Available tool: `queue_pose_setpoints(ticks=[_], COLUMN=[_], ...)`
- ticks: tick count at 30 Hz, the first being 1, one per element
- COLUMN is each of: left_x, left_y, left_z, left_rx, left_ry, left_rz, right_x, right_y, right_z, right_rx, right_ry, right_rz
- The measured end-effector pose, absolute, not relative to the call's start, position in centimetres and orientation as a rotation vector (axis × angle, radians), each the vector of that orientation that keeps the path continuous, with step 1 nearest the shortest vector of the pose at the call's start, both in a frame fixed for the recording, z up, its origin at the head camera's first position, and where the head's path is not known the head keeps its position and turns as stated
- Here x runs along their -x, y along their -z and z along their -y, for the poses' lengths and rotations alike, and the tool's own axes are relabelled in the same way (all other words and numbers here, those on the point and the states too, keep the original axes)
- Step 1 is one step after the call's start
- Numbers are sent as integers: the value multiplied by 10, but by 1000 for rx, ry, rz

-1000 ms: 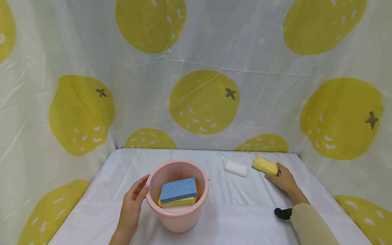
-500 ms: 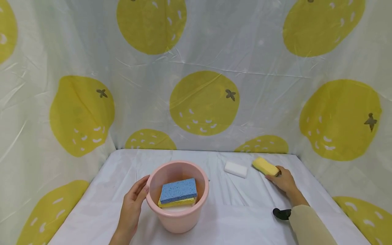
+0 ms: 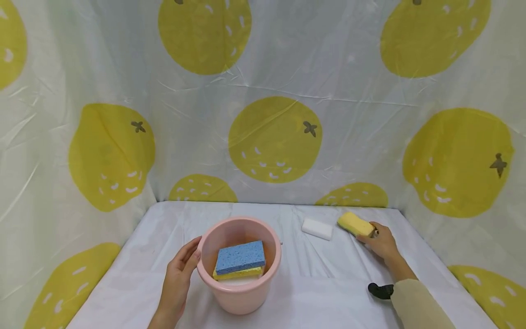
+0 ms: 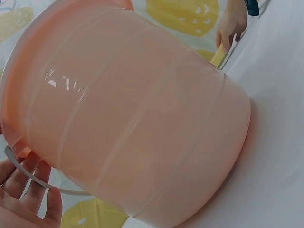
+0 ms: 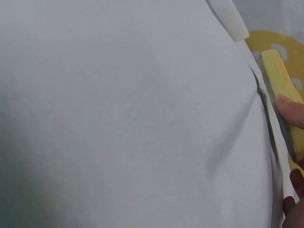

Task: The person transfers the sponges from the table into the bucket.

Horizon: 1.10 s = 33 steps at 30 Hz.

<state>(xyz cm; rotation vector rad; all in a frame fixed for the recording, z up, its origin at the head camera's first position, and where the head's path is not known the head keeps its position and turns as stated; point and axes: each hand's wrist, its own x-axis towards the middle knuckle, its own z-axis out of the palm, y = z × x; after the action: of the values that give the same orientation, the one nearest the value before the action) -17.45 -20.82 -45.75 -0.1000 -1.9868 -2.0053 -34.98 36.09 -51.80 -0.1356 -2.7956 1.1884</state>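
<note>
A pink bucket stands upright on the white-covered table, left of centre. My left hand holds its rim on the left side; in the left wrist view the fingers lie by the rim and the thin handle. Inside the bucket a blue sponge rests on a yellow sponge, with something white below. At the far right my right hand pinches the near right end of another yellow sponge, which has a dark underside in the right wrist view. The thumb presses on its side.
A white sponge block lies on the table between the bucket and the yellow sponge. A black strap end sticks out at the right sleeve. Curtains printed with lemons enclose the table at the back and sides.
My right fingers have shifted slightly around the right end of the yellow sponge, which seems tilted up a little. My left hand and the bucket stay in place.
</note>
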Motion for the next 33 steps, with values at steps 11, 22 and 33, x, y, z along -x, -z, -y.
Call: queue_pose_setpoints(ticks=[11,22,33], left_x=[175,175,175], left_y=[460,462,459], left_z=[208,207,208], left_rx=[94,108,93], left_ry=[1996,1988,1989], left_rz=[1983,1977,1992], right_x=[349,346,348], right_y=[517,500,491], right_z=[-359,-355,-341], right_rx=[134,53,-11], right_ry=[-1230,-1222,-1285], right_rz=[2772,2747,2701])
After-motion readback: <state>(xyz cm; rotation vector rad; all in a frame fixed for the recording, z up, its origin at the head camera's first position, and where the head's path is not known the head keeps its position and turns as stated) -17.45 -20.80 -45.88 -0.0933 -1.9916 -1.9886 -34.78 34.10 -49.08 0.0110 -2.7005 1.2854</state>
